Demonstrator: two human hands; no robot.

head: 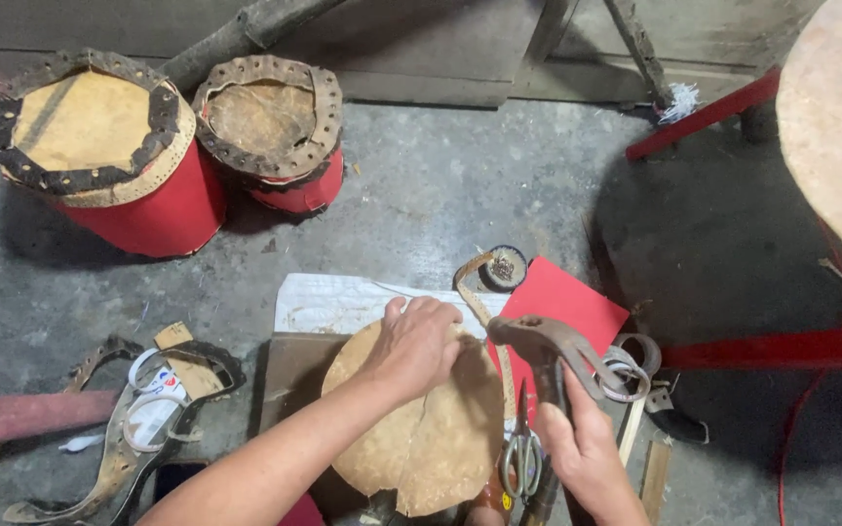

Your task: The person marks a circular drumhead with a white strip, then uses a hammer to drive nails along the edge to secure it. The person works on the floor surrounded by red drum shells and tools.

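Nearest, the right hand (587,453) is clamped around the handle of a claw hammer (557,351), head up; the lower handle is cut off by the frame edge. Scissors (521,458) lie just beside it. The left hand (419,343) presses flat, fingers together and curled, on a round tan hide (421,429) lying on a dark board (289,375) on the floor. The hide looks thin, stiff and light, likely curling at its cracked edge; it is best held flat by palm pressure near the rim. What the hide covers is hidden. Beyond lie a red sheet (562,297), a small roll (505,267) and white paper (328,302). Farthest stand two red drums (158,209) with ragged punched skins; the big round top at the far right is cut off.
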